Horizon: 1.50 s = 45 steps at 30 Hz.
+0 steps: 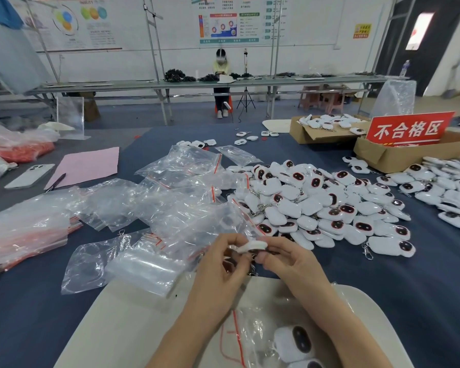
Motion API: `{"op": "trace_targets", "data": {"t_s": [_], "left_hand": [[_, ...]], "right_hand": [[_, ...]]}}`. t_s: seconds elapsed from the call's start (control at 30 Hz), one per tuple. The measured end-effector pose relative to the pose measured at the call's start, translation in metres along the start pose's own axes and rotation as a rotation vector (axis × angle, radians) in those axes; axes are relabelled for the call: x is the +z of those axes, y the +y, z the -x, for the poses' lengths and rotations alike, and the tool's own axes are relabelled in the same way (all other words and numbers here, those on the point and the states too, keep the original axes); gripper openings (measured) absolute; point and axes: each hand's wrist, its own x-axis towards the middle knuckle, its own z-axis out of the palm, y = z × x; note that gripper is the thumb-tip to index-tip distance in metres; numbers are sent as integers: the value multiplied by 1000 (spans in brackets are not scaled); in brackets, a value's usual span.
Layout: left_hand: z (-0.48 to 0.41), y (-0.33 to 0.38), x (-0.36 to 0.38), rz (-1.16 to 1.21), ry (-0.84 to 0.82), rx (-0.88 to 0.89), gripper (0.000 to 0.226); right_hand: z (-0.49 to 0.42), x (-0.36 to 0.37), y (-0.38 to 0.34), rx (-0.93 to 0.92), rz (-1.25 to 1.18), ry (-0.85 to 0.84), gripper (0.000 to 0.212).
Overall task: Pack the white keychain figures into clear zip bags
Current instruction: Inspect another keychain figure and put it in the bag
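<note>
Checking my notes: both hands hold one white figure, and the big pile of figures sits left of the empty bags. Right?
No: the head view shows the pile of figures right of the empty bags. The left hand and right hand do hold one white figure.

bags (175, 197) left of figures (316, 205), perhaps overlapping, boxes (327, 128) behind

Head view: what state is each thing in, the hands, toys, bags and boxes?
Left hand: pinching a white plastic keychain figure.
Right hand: pinching the same figure.
Heap of white keychain figures: loose, unbagged.
Clear red-strip zip bags: empty, scattered.
Brown cardboard box: flaps open, figures inside.
Silver phone: face down.
</note>
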Motion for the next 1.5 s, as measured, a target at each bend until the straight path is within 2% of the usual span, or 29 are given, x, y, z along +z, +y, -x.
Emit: {"op": "trace_targets", "data": {"t_s": [0.13,0.3,0.43,0.57,0.73,0.87,1.0,1.13,1.27,1.5], "left_hand": [[2,0,0,-53,0,89,22],[2,2,0,-54,7,102,22],[5,8,0,-40,-72,126,24],[5,14,3,196,-25,13,21],[4,21,6,507,-115,-172,14],[-1,20,4,674,-20,-229,17],[-3,15,6,630,73,-174,14],[-3,10,8,492,119,-117,12],[-5,7,6,411,133,-118,10],[-6,6,6,418,122,-151,13]], "right_hand": [[0,3,5,-4,28,-6,29],[-1,3,4,-32,26,-8,28],[0,5,5,-86,67,29,38],[1,11,12,-224,327,34,50],[1,9,14,-157,324,-75,46],[1,10,14,-161,302,-40,25],[2,12,17,-183,315,-26,17],[3,9,17,-151,353,-10,32],[-1,6,17,-107,285,84,30],[-3,5,13,-96,182,195,31]]}}
